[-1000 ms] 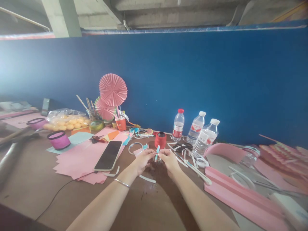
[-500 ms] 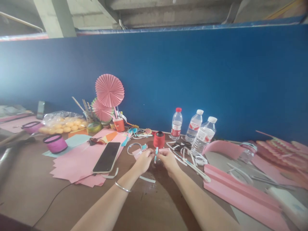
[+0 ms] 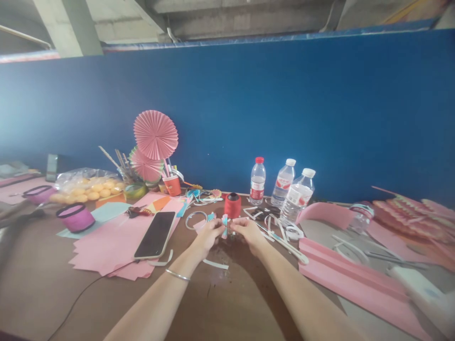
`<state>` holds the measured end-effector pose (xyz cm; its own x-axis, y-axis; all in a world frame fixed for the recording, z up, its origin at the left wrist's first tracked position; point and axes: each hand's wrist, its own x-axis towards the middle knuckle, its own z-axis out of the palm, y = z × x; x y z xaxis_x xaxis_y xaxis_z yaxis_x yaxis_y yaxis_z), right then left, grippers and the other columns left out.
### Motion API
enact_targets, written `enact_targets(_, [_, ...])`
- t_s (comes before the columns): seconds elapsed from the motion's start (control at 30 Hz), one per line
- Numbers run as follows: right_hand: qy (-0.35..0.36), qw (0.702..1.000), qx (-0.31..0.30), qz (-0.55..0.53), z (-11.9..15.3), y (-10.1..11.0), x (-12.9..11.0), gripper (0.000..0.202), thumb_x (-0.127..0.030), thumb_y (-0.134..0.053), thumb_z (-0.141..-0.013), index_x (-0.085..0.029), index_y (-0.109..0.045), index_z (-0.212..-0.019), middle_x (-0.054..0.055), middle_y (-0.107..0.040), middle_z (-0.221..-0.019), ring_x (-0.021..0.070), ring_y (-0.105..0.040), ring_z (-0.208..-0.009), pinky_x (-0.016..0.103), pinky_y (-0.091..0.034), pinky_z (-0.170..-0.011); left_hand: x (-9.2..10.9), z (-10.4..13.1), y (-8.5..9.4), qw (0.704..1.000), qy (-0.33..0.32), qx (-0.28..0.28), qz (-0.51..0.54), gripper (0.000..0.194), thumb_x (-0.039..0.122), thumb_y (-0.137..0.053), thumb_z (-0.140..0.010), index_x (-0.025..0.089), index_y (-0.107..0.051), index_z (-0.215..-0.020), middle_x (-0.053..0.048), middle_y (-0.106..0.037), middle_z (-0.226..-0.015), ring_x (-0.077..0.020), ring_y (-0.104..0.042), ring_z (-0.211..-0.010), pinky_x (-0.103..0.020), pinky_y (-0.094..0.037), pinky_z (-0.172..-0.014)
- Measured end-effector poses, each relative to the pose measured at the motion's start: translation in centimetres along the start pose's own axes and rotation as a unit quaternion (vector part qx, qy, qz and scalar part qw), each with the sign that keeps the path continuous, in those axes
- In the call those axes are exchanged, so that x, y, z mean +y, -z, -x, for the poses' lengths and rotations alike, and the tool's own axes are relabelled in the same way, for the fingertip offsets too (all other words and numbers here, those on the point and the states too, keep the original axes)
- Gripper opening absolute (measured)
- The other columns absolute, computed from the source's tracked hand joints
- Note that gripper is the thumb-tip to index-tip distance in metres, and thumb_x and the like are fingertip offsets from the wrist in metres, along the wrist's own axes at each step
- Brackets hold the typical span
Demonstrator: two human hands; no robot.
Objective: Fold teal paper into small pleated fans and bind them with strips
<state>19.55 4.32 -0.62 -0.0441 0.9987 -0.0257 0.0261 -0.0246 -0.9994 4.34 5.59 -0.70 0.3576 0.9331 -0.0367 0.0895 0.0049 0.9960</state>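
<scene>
My left hand point(image 3: 210, 233), with a silver bangle on its wrist, pinches a small folded blue and pink paper piece point(image 3: 224, 226) between thumb and fingers. Just right of that piece is my right hand point(image 3: 249, 233), its fingertips drawn together. Whether something small is in them I cannot make out. A red cylindrical object with a dark top point(image 3: 232, 206) stands right behind both hands. In front of my left hand, a white paper strip point(image 3: 216, 264) lies on the brown table point(image 3: 213, 308).
Left are a phone point(image 3: 155, 235), pink paper sheets point(image 3: 103, 251) and a purple round container point(image 3: 76, 219). Folded pink paper fans point(image 3: 155, 135) stand behind. Right are bottles point(image 3: 258, 182), a white-handled tool point(image 3: 296, 254) and pleated pink paper point(image 3: 355, 279). A blue wall point(image 3: 227, 104) closes the back.
The small paper piece now shows pink along with blue and appears turned. My right fingertips have come away from it a little. The whole view has shifted slightly.
</scene>
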Motion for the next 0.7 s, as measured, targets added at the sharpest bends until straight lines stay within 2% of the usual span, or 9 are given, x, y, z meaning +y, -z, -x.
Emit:
enact_targets(0.2, [0.048, 0.998, -0.005, 0.034, 0.0, 0.5, -0.2, 0.021, -0.034, -0.063, -0.063, -0.014, -0.068, -0.066, 0.001, -0.062, -0.06, 0.0117, -0.049, -0.055, 0.023, -0.036, -0.055, 0.4, 0.4, -0.2, 0.998, 0.007, -0.021, 0.05, 0.028, 0.042, -0.059, -0.071, 0.017, -0.052, -0.081, 0.002, -0.052, -0.07, -0.0061, -0.046, -0.054, -0.015, -0.02, -0.04])
enact_targets(0.37, [0.084, 0.994, -0.028, 0.059, 0.0, 0.9, -0.5, 0.018, -0.032, -0.063, -0.065, -0.014, -0.067, -0.062, 0.0, -0.062, -0.061, 0.0126, -0.051, -0.06, 0.023, -0.037, -0.06, 0.6, 0.6, 0.1, 0.997, 0.024, -0.05, 0.055, 0.031, 0.047, -0.056, -0.072, 0.017, -0.051, -0.081, 0.002, -0.05, -0.069, -0.0058, -0.042, -0.053, -0.014, -0.02, -0.041])
enact_targets(0.5, [0.096, 0.991, -0.048, 0.075, 0.0, 1.1, -0.6, 0.019, -0.031, -0.061, -0.067, -0.013, -0.066, -0.063, -0.001, -0.06, -0.059, 0.0094, -0.047, -0.053, 0.021, -0.035, -0.053, 0.9, 0.7, 0.4, 0.996, 0.02, -0.08, 0.021, 0.032, 0.049, -0.052, -0.074, 0.017, -0.05, -0.075, 0.004, -0.045, -0.06, -0.0041, -0.032, -0.044, -0.017, -0.018, -0.04])
enact_targets(0.57, [0.091, 0.99, -0.063, 0.088, 0.0, 1.3, -0.4, 0.019, -0.031, -0.06, -0.067, -0.014, -0.066, -0.062, -0.002, -0.057, -0.055, 0.0072, -0.041, -0.045, 0.02, -0.032, -0.046, 1.4, 1.0, 0.5, 0.994, 0.017, -0.11, -0.015, 0.032, 0.048, -0.053, -0.074, 0.016, -0.052, -0.072, 0.004, -0.048, -0.058, -0.0042, -0.03, -0.041, -0.018, -0.019, -0.04])
enact_targets(0.63, [0.08, 0.988, -0.083, 0.105, 0.0, 1.4, -0.1, 0.019, -0.031, -0.059, -0.067, -0.014, -0.066, -0.061, -0.003, -0.054, -0.05, 0.006, -0.037, -0.039, 0.019, -0.029, -0.041, 1.8, 1.4, 0.6, 0.988, 0.013, -0.14, -0.063, 0.028, 0.043, -0.056, -0.072, 0.016, -0.055, -0.068, 0.002, -0.054, -0.057, -0.0059, -0.037, -0.042, -0.019, -0.024, -0.042])
enact_targets(0.7, [0.072, 0.984, -0.102, 0.127, 0.0, 1.6, 0.3, 0.019, -0.03, -0.058, -0.067, -0.013, -0.066, -0.062, -0.002, -0.055, -0.048, 0.0065, -0.039, -0.037, 0.019, -0.029, -0.04, 2.1, 1.7, 0.6, 0.981, 0.01, -0.157, -0.117, 0.02, 0.035, -0.061, -0.069, 0.016, -0.059, -0.065, 0.0, -0.059, -0.057, -0.0095, -0.046, -0.047, -0.021, -0.029, -0.047])
